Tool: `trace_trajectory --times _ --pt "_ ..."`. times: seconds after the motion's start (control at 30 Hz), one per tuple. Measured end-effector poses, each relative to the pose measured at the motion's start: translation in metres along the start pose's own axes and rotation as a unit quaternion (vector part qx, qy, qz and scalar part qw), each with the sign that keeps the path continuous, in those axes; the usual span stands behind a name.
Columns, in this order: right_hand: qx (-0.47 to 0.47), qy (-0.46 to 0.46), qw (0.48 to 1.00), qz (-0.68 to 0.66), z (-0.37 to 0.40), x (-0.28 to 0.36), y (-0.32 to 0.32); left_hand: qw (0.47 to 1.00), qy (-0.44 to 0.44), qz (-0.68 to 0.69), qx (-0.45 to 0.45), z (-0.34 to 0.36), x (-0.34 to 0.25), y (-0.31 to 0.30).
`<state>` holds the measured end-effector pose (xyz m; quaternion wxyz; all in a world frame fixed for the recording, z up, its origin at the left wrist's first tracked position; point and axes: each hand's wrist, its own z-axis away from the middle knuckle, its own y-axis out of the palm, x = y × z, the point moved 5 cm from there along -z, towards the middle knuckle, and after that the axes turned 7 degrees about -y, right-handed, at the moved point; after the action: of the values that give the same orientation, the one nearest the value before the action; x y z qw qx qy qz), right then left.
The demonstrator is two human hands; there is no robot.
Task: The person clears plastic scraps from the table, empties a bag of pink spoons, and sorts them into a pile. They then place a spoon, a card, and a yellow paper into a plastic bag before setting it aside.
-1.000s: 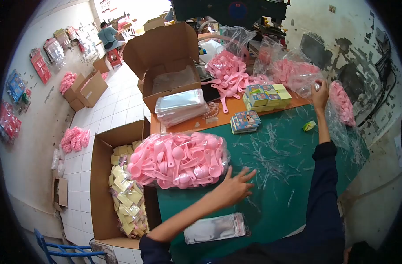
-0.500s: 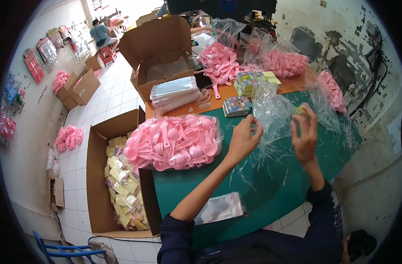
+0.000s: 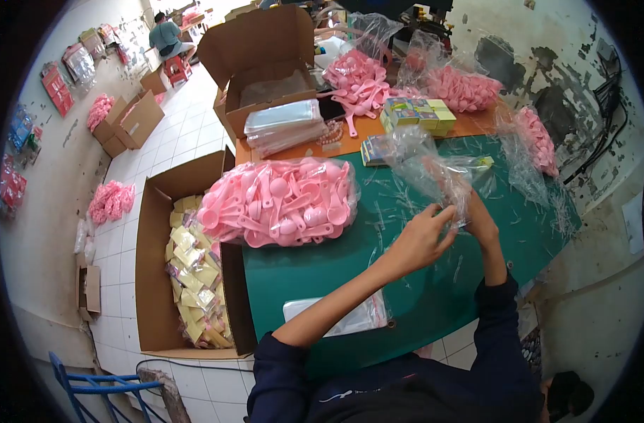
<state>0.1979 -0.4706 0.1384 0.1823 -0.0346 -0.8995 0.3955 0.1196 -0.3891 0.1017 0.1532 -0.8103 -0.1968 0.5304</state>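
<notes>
My left hand (image 3: 426,241) has its fingers bent and pinched at the near edge of a crumpled clear plastic bag (image 3: 412,168). Beside it, my right hand (image 3: 471,206) reaches up into or behind that bag; its fingers show only blurred through the film. A small yellow-green piece (image 3: 485,163) lies by the bag's right side. The bag partly covers a stack of printed cards (image 3: 373,151). Thin clear plastic strips (image 3: 387,185) are scattered on the green table top (image 3: 350,275). Below my left forearm lies a pack of clear sleeves (image 3: 343,315).
A large bag of pink spoons (image 3: 280,201) sits left, by an open carton (image 3: 149,282) of yellow-carded packets (image 3: 195,282). Farther back are clear sleeves (image 3: 283,123), an open box (image 3: 255,42), card stacks (image 3: 417,114) and more pink spoons (image 3: 463,90). A person (image 3: 167,39) sits far off.
My right hand has lowered and moved left into the plastic, away from the yellow-green piece it held. My left hand has moved right and nearer me. The bag has shifted over the cards.
</notes>
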Motion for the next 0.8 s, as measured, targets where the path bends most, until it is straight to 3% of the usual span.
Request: trace_trajectory --times 0.13,0.17,0.2,0.27,0.33,0.37,0.4,0.43,0.5,0.53,0.6,0.63,0.67,0.7,0.77,0.8 --pt "-0.033 0.048 0.997 -0.055 -0.004 -0.014 -0.002 0.997 -0.024 0.039 0.055 0.010 0.012 -0.008" --pt "-0.001 0.053 0.998 -0.031 0.002 -0.016 0.005 0.997 -0.024 0.052 0.060 0.016 0.017 -0.015" --pt "0.067 0.037 0.997 0.028 0.015 -0.015 0.017 0.993 -0.081 0.050 0.074 0.023 0.020 -0.028" --pt "0.197 -0.006 0.970 0.141 0.047 -0.008 0.041 0.994 -0.086 0.054 -0.028 0.034 0.038 -0.063" --pt "0.258 0.000 0.958 0.128 0.061 0.051 0.071 0.979 -0.162 0.069 -0.107 0.040 0.058 -0.097" --pt "0.276 -0.011 0.959 0.065 0.080 0.064 0.090 0.973 -0.169 0.099 -0.124 0.042 0.075 -0.106" --pt "0.305 -0.046 0.946 0.100 0.082 0.078 0.102 0.964 -0.211 0.124 -0.108 0.044 0.081 -0.111" --pt "0.331 -0.041 0.939 0.087 0.086 0.074 0.111 0.951 -0.253 0.151 -0.091 0.045 0.083 -0.112" --pt "0.382 -0.031 0.922 0.061 0.097 0.055 0.134 0.960 -0.228 0.134 -0.089 0.047 0.076 -0.107" --pt "0.284 -0.077 0.947 0.130 0.092 0.042 0.126 0.965 -0.212 0.122 -0.089 0.047 0.071 -0.107" --pt "0.380 0.189 0.899 0.112 0.093 -0.034 0.117 0.965 -0.217 0.123 -0.079 0.056 0.062 -0.111" --pt "0.272 0.104 0.924 0.248 0.102 -0.079 0.103 0.965 -0.219 0.123 -0.074 0.061 0.056 -0.116" --pt "0.191 0.121 0.912 0.341 0.099 -0.107 0.076 0.959 -0.251 0.117 -0.065 0.068 0.050 -0.121" --pt "0.296 0.292 0.848 0.328 0.093 -0.141 0.048 0.961 -0.240 0.119 -0.073 0.076 0.050 -0.125" --pt "0.205 0.328 0.832 0.398 0.101 -0.188 0.007 0.965 -0.215 0.122 -0.091 0.092 0.053 -0.131" --pt "0.207 0.331 0.830 0.397 0.093 -0.185 0.008 0.964 -0.232 0.092 -0.094 0.099 0.048 -0.135"
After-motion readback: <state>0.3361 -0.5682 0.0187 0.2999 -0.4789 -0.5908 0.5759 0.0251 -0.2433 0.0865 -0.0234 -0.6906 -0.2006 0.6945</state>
